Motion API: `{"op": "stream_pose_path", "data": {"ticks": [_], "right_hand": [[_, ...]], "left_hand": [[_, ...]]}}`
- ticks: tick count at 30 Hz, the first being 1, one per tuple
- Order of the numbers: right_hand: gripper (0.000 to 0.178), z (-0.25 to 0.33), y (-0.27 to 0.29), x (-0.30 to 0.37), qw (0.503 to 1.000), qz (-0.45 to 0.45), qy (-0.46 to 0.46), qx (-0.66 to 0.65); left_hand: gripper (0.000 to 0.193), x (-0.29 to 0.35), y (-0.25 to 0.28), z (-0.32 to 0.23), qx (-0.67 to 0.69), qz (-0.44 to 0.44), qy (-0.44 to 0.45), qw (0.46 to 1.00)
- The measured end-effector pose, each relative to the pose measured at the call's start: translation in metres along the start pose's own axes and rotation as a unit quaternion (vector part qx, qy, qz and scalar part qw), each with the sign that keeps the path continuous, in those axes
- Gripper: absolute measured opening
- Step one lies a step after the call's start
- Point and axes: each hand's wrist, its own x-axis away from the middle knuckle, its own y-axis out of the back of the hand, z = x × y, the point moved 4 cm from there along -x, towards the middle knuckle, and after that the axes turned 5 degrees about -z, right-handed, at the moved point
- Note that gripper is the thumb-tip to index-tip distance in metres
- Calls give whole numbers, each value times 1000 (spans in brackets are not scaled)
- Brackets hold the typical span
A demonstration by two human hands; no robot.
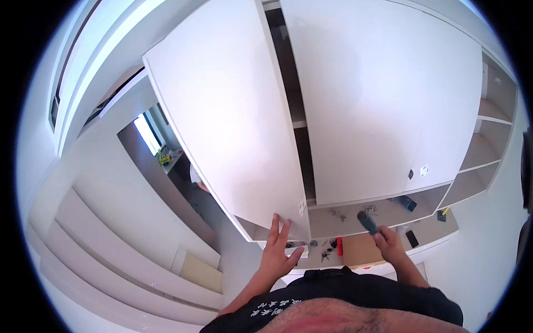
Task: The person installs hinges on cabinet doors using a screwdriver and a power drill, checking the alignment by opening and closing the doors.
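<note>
My left hand [278, 250] has its fingers stretched out against the lower edge of a tall white cabinet door [222, 111]. That door stands slightly ajar, with a dark gap beside the wide white door [355, 105] on its right. My right hand [390, 245] is closed round a dark green power tool [367, 222], apparently a cordless drill, in front of the open shelf under the doors. Small metal hardware [370, 210] lies on that shelf [333, 225] behind the tool. Its tip is hard to make out.
A dark green case-like object [407, 203] sits on the shelf. On the lower ledge are a black phone [411, 238], a brown cardboard piece [360, 248], a red item [340, 246] and loose small parts [325, 254]. White panels [127, 250] rest at left; open cubbies [482, 150] stand at right.
</note>
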Motion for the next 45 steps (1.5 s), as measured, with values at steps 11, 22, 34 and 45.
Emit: {"op": "stream_pose_path", "data": {"ticks": [11,22,34,45], "right_hand": [[34,-26,3,79,980,87,-132,118],[39,-30,-5,86,970,138,-125,159],[39,-52,-33,83,967,157,-78,184],[35,-56,-45,86,983,100,-79,135]], "left_hand": [[104,-77,-73,26,-41,-48,-40,997],[100,-94,-91,38,-35,-89,0,995],[86,-149,-2,24,-185,-235,-142,944],[76,-245,49,-9,-335,-312,-221,861]]}}
